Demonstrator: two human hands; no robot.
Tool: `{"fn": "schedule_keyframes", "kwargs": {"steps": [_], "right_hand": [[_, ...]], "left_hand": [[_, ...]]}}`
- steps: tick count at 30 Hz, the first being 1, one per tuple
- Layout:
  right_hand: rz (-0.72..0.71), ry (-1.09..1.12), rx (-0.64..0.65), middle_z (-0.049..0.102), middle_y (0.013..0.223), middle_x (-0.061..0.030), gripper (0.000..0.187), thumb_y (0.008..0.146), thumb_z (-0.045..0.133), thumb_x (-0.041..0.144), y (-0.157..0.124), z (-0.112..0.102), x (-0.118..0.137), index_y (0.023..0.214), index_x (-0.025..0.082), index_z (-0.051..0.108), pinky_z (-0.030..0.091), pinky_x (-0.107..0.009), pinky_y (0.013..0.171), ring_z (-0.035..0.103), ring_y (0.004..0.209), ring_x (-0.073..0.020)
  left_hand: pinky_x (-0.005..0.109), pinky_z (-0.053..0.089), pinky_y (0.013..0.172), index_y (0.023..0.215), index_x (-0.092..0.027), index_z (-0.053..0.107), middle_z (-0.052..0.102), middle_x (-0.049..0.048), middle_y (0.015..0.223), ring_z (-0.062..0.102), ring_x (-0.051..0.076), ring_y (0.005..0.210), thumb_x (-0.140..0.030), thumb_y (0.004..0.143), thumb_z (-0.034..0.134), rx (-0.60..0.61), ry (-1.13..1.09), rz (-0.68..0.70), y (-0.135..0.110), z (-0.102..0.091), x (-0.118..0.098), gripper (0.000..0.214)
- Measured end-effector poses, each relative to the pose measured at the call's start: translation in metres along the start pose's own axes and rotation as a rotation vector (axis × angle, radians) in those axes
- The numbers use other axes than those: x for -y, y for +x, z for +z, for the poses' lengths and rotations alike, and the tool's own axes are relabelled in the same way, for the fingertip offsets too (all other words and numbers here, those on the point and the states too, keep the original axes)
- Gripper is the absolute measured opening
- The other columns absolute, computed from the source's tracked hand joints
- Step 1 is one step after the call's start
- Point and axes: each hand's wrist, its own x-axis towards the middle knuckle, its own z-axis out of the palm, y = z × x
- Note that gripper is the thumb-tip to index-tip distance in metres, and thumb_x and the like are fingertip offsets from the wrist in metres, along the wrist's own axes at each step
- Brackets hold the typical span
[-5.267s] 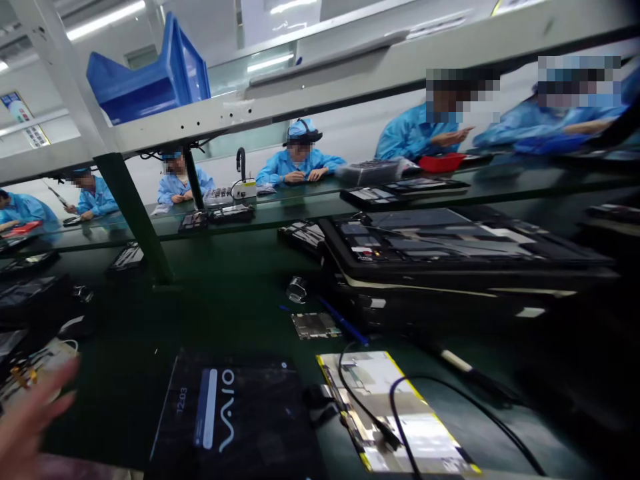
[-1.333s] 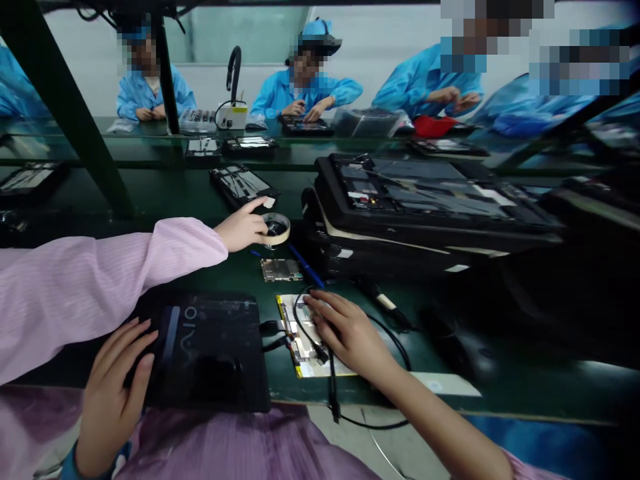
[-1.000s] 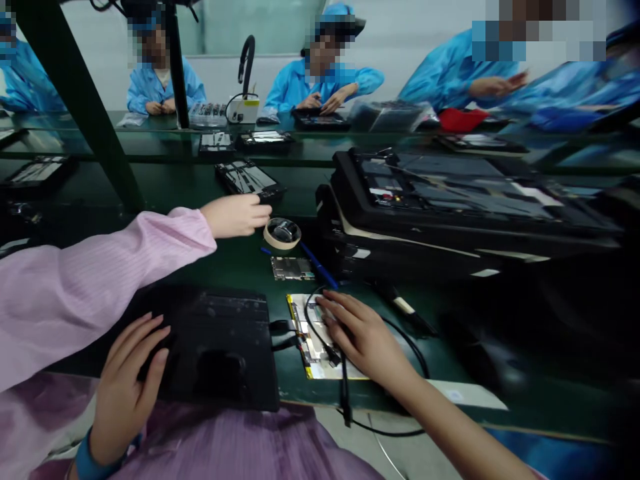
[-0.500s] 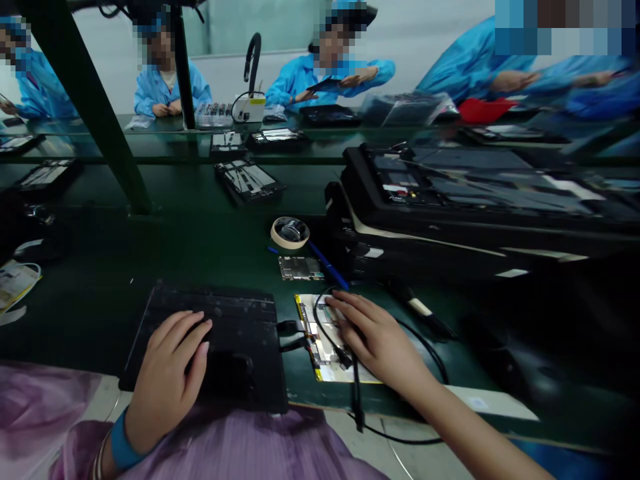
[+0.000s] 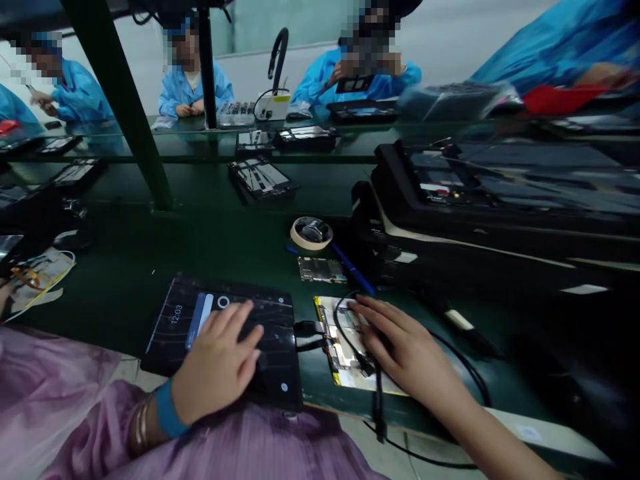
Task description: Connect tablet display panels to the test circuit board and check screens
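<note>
A black tablet (image 5: 190,320) lies at the near edge of the green bench, its screen lit and showing 12:03. My left hand (image 5: 217,363) rests flat on that screen, fingers stretched out. A short cable joins the tablet to an opened device (image 5: 340,340) with yellow edges on its right. My right hand (image 5: 405,350) lies flat over that device and over the black cable (image 5: 377,393), fingers spread and holding nothing.
A roll of tape (image 5: 311,233), a small circuit board (image 5: 321,270) and a blue pen (image 5: 353,269) lie behind the devices. Stacked black trays (image 5: 490,213) fill the right. More opened tablets (image 5: 263,179) sit further back. People in blue coats work across the bench. A green post (image 5: 125,113) stands left.
The pink-sleeved arm that reached for the tape roll has gone. My left hand slid right across the tablet, whose screen has lit up. The view shifted left. My right hand stayed put.
</note>
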Motion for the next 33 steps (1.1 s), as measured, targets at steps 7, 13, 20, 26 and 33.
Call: {"fn": "schedule_keyframes", "kwargs": {"steps": [7, 13, 20, 26, 33], "right_hand": [[-0.03, -0.041, -0.024, 0.064, 0.127, -0.0174, 0.035, 0.1, 0.041, 0.03, 0.002, 0.0, 0.001, 0.125, 0.014, 0.061, 0.057, -0.053, 0.091, 0.064, 0.112, -0.0333], [-0.071, -0.043, -0.059, 0.065, 0.125, -0.0173, 0.036, 0.099, 0.041, 0.032, 0.001, 0.003, -0.003, 0.125, 0.017, 0.061, 0.058, -0.052, 0.09, 0.066, 0.108, -0.0337], [-0.118, -0.092, -0.057, 0.068, 0.12, -0.018, 0.039, 0.1, 0.039, 0.036, 0.002, 0.002, -0.007, 0.119, 0.015, 0.065, 0.061, -0.048, 0.086, 0.07, 0.101, -0.0325], [-0.147, -0.139, -0.089, 0.07, 0.114, -0.0194, 0.042, 0.102, 0.036, 0.035, 0.009, -0.002, 0.001, 0.111, 0.009, 0.067, 0.063, -0.046, 0.081, 0.071, 0.098, -0.0319], [-0.096, -0.108, -0.033, 0.068, 0.12, -0.0181, 0.041, 0.101, 0.037, 0.036, 0.004, 0.001, -0.003, 0.116, 0.012, 0.067, 0.061, -0.049, 0.089, 0.07, 0.104, -0.0325]], "left_hand": [[0.069, 0.046, 0.09, 0.096, -0.012, 0.075, 0.058, 0.0262, 0.128, 0.051, 0.048, 0.121, -0.038, 0.095, 0.044, -0.243, 0.424, -0.571, -0.062, -0.039, 0.068, 0.04], [0.047, 0.053, 0.097, 0.13, -0.025, 0.062, 0.051, 0.0143, 0.146, 0.051, 0.03, 0.129, -0.031, 0.095, 0.05, -0.025, 0.078, -0.008, -0.009, -0.006, -0.002, 0.038], [0.059, 0.052, 0.088, 0.085, -0.016, 0.079, 0.054, 0.0224, 0.141, 0.051, 0.042, 0.125, -0.028, 0.097, 0.042, -0.072, 0.441, -0.697, -0.03, -0.036, 0.041, 0.04], [0.052, 0.053, 0.095, 0.132, -0.024, 0.061, 0.044, 0.0169, 0.154, 0.053, 0.036, 0.129, -0.035, 0.093, 0.056, 0.079, 0.198, -0.255, -0.006, -0.029, 0.005, 0.041], [0.061, 0.049, 0.097, 0.105, -0.011, 0.074, 0.044, 0.0248, 0.151, 0.047, 0.044, 0.133, -0.037, 0.097, 0.046, -0.005, 0.333, -0.583, -0.029, -0.026, 0.04, 0.039]]}}
